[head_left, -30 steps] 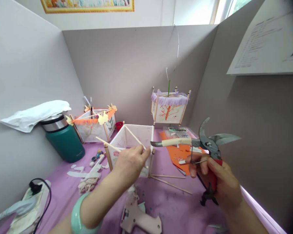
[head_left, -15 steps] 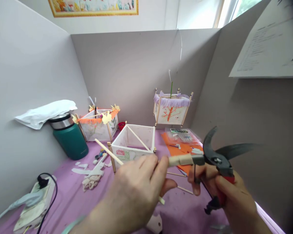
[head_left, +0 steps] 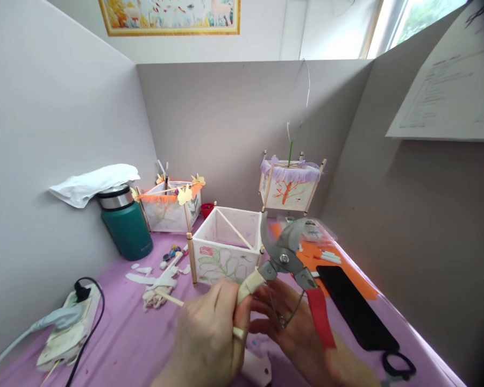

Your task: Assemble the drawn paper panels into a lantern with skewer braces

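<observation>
My left hand (head_left: 212, 328) is closed around the tape-wrapped handle of the pruning shears (head_left: 284, 258) and also grips a thin wooden stick (head_left: 170, 297). The shears' blades point up and stand apart. My right hand (head_left: 294, 328) is beside the red handle (head_left: 320, 317), palm turned up and fingers spread behind the spring; it does not wrap the handle. Just beyond my hands stands a white box frame (head_left: 226, 260) with a flower drawing and a stick across its top.
A green bottle (head_left: 127, 226) and a decorated lantern (head_left: 169, 207) stand at left, near a power strip (head_left: 70, 325). A purple-fringed lantern (head_left: 288, 185) hangs at the back. A black phone (head_left: 357, 306) and scissors (head_left: 398, 365) lie at right.
The shears have moved left and turned upright. My right hand has loosened from the red handle and opened. My left hand has shifted slightly down and left; the phone and scissors are now visible.
</observation>
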### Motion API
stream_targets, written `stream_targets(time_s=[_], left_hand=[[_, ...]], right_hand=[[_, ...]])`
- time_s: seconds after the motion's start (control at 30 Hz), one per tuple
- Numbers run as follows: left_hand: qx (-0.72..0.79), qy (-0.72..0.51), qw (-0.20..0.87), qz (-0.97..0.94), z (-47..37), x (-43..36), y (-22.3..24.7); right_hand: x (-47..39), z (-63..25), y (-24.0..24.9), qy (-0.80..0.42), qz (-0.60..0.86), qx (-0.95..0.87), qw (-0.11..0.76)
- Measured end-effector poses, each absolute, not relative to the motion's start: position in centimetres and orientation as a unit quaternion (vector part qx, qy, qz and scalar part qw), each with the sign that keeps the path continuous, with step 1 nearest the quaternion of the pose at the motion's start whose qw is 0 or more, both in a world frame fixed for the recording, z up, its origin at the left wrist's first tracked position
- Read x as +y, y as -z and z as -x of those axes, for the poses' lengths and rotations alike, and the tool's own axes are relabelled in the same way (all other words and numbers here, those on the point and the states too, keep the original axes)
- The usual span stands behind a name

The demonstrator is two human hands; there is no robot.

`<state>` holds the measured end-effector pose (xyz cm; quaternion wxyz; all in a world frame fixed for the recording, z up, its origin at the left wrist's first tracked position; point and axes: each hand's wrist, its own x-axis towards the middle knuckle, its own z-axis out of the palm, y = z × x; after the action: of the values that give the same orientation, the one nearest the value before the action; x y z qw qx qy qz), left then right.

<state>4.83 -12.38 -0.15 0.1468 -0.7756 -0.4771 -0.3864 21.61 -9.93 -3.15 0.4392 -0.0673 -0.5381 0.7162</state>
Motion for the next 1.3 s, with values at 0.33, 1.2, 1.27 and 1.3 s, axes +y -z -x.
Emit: stream_targets(time_s=[0.33,1.2,1.27,1.3], left_hand=[[-0.451,0.342,0.134,0.814,-5.5,-12.5,0.6],[-0.474,0.379,-0.284,0.742,-3.4,-12.1,-0.1],[-0.485,0.388,-0.266,0.738,-2.7,-11.5,-0.2],[-0.492,0.391,-0.254,0.735,-2.3,-11.2,-0.3]], right_hand=[[-10.8,-20.6,3.6,-0.689,0.108,-0.560,0.446],[-9.8,-22.3,3.9,-0.317,0.408,-0.787,0.338],[-9.6,-22.9,3.4,-0.454,0.366,-0.760,0.288],[-9.4,-23.2,3.2,-0.519,0.336,-0.739,0.267]])
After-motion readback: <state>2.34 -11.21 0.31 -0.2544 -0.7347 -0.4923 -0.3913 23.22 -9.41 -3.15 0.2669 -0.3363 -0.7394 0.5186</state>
